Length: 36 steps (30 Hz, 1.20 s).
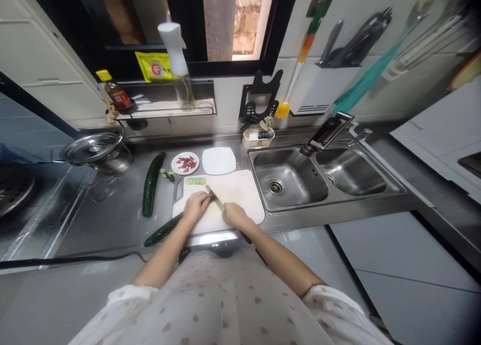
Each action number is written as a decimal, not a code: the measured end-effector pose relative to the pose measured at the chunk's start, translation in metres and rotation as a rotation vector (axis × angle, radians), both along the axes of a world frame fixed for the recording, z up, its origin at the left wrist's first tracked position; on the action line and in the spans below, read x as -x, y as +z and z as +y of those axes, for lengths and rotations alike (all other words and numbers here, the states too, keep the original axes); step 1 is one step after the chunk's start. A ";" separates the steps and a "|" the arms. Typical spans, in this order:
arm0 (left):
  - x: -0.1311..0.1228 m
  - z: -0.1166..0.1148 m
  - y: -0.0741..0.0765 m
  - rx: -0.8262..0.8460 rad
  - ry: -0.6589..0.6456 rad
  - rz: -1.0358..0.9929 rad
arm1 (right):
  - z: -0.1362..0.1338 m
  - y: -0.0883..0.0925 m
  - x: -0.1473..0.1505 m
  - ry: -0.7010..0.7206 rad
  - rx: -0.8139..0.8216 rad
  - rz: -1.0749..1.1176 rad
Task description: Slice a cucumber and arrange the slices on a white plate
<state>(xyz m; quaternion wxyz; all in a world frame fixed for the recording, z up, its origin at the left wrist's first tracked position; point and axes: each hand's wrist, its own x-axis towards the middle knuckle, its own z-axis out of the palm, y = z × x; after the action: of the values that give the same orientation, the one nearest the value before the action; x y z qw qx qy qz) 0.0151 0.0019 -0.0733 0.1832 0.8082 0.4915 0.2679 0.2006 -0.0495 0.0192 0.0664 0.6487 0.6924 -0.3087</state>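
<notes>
My right hand [235, 216] is closed round the handle of a kitchen knife [215, 197], its blade slanting away to the upper left over a white cutting board [246, 195]. Beside the blade, my left hand [197, 206] has its fingers bent on a cucumber [164, 230], which runs off the board's left edge; its middle is hidden by the hand and wrist. A row of thin cucumber slices [196, 181] lies near the board's back edge. Left of the board lie a whole cucumber [153, 185] and small cut cucumber pieces [167, 175].
Behind the board stand a round plate of chopped red bits [187, 163] and a white square plate [218, 160]. A double sink [289, 177] with a faucet [326, 132] adjoins at right. A lidded steel pot [98, 152] stands far left, below a shelf [165, 109] with bottles.
</notes>
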 end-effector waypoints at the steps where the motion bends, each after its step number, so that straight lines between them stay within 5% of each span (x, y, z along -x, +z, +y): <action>1: 0.000 0.000 0.000 -0.001 0.000 0.000 | 0.002 0.000 0.002 0.000 0.001 -0.001; 36: -0.001 0.000 0.003 0.014 0.012 -0.011 | 0.001 -0.009 0.001 0.009 -0.001 -0.010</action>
<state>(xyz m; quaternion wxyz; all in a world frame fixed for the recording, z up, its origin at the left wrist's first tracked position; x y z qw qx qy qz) 0.0158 0.0019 -0.0701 0.1898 0.8023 0.4973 0.2703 0.1993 -0.0482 0.0099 0.0706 0.6473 0.6951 -0.3048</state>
